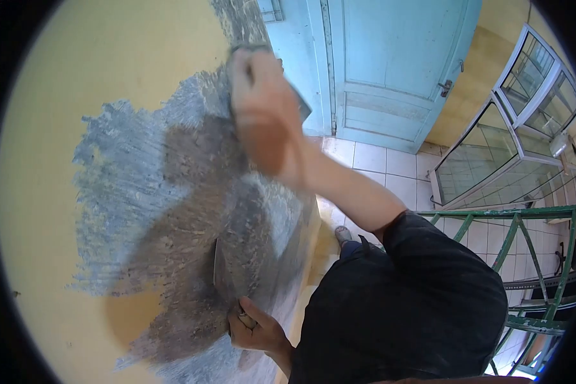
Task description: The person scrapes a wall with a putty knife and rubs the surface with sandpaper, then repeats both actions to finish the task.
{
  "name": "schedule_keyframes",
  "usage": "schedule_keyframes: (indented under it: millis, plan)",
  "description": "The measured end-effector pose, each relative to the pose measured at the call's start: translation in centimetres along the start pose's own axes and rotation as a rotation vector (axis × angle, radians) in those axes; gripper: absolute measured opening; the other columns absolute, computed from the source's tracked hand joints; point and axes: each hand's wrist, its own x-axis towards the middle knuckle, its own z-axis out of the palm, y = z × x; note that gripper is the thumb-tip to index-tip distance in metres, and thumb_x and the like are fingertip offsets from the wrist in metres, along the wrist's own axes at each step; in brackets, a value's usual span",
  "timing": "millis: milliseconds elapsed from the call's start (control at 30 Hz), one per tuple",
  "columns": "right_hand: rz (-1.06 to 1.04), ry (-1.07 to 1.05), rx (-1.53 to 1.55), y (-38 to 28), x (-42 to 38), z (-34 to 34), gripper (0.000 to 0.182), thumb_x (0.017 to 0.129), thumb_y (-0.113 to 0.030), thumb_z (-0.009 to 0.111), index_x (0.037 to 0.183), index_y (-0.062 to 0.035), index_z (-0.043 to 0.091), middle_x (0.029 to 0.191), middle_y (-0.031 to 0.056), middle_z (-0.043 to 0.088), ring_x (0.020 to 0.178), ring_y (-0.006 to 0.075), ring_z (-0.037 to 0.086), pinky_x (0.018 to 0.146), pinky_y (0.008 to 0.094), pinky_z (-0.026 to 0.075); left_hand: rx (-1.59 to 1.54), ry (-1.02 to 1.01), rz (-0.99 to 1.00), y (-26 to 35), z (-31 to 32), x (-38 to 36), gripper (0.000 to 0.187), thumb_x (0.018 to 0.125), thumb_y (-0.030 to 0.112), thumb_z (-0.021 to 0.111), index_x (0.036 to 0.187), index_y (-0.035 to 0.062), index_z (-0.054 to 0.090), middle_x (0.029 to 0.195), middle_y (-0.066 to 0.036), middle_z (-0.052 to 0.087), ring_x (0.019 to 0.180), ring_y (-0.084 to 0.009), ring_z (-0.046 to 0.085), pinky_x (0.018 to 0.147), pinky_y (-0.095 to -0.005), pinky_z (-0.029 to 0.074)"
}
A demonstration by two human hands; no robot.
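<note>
My right hand (262,105), blurred by motion, is wrapped round a flat trowel (302,105) against the upper part of the wall, by its edge near the blue door frame. Lower down, my left hand (255,328) is closed round the handle of a second flat tool (219,269), whose thin blade edge stands close to the wall. Rough grey coating (121,173) with streaky marks covers much of the yellow wall (45,211). Shadows of my arms and tools fall across the coating.
A light blue door (397,57) stands beyond the wall's edge. Glass-paned frames (480,153) lean at the right. Green metal scaffolding (515,224) is beside my body, over the white tiled floor (400,163). A foot (343,233) shows below.
</note>
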Motion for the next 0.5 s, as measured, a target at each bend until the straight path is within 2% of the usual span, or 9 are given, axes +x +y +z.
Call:
schedule_keyframes:
  millis: [133, 200, 233, 267, 333, 433, 500]
  plan:
    - [-0.03, 0.006, -0.181, -0.8, 0.4, -0.3, 0.003, 0.1, 0.001, 0.06, 0.099, 0.0046, 0.06, 0.077, 0.0161, 0.058, 0.072, 0.0297, 0.061, 0.072, 0.0408, 0.052, -0.06, 0.031, 0.045, 0.3, 0.3, 0.1, 0.024, 0.097, 0.014, 0.068, 0.084, -0.0061, 0.07, 0.07, -0.019, 0.07, 0.056, -0.0299, 0.067, 0.054, -0.0368, 0.049]
    - [-0.107, 0.133, 0.217, -4.1, -1.1, -0.5, 0.007, 0.098, 0.003, 0.06, 0.101, 0.0099, 0.059, 0.081, 0.0167, 0.06, 0.077, 0.0292, 0.061, 0.074, 0.0395, 0.053, -0.063, 0.062, 0.065, 0.6, 0.6, 0.3, 0.025, 0.097, 0.015, 0.069, 0.083, -0.0055, 0.07, 0.068, -0.018, 0.069, 0.054, -0.0301, 0.065, 0.053, -0.0375, 0.049]
    - [-0.172, 0.219, 0.117, -4.4, -1.1, -0.5, 0.008, 0.096, 0.004, 0.06, 0.099, 0.0111, 0.059, 0.082, 0.016, 0.06, 0.077, 0.0301, 0.061, 0.074, 0.0385, 0.054, -0.063, 0.059, 0.067, 0.5, 0.5, 0.3, 0.025, 0.097, 0.015, 0.069, 0.083, -0.0055, 0.07, 0.068, -0.018, 0.069, 0.054, -0.0301, 0.065, 0.053, -0.0375, 0.049]
    - [-0.17, 0.218, 0.116, -3.4, -0.9, -0.2, 0.008, 0.096, 0.004, 0.06, 0.099, 0.0111, 0.059, 0.082, 0.016, 0.06, 0.077, 0.0301, 0.061, 0.074, 0.0385, 0.054, -0.049, 0.034, 0.046, 0.1, 0.3, 0.1, 0.025, 0.097, 0.015, 0.069, 0.083, -0.0055, 0.07, 0.068, -0.018, 0.068, 0.054, -0.0302, 0.065, 0.053, -0.0376, 0.049]
    - [-0.15, -0.037, -0.087, -0.5, 0.4, 0.4, 0.009, 0.094, 0.005, 0.061, 0.101, 0.0105, 0.061, 0.084, 0.0174, 0.059, 0.077, 0.0321, 0.06, 0.073, 0.039, 0.053, -0.035, 0.014, 0.017, -0.3, 0.1, 0.0, 0.025, 0.097, 0.015, 0.069, 0.083, -0.0054, 0.07, 0.067, -0.018, 0.068, 0.054, -0.0303, 0.065, 0.053, -0.0377, 0.048]
    - [-0.193, -0.012, -0.243, -0.2, 1.7, -0.9, 0.02, 0.091, 0.007, 0.06, 0.11, 0.0141, 0.061, 0.088, 0.0187, 0.059, 0.08, 0.0311, 0.059, 0.072, 0.0398, 0.053, -0.008, -0.016, 0.007, -0.9, -0.2, -0.3, 0.025, 0.097, 0.015, 0.068, 0.083, -0.0056, 0.07, 0.067, -0.018, 0.068, 0.054, -0.0305, 0.065, 0.053, -0.0373, 0.048]
    - [-0.198, 0.014, -0.136, -2.4, -0.2, -0.7, 0.027, 0.09, 0.008, 0.059, 0.115, 0.0165, 0.059, 0.093, 0.021, 0.059, 0.085, 0.0324, 0.06, 0.076, 0.0404, 0.054, -0.006, 0.018, 0.042, -1.4, 0.2, -0.4, 0.026, 0.097, 0.015, 0.068, 0.082, -0.0054, 0.069, 0.066, -0.018, 0.068, 0.053, -0.0305, 0.065, 0.053, -0.0369, 0.048]
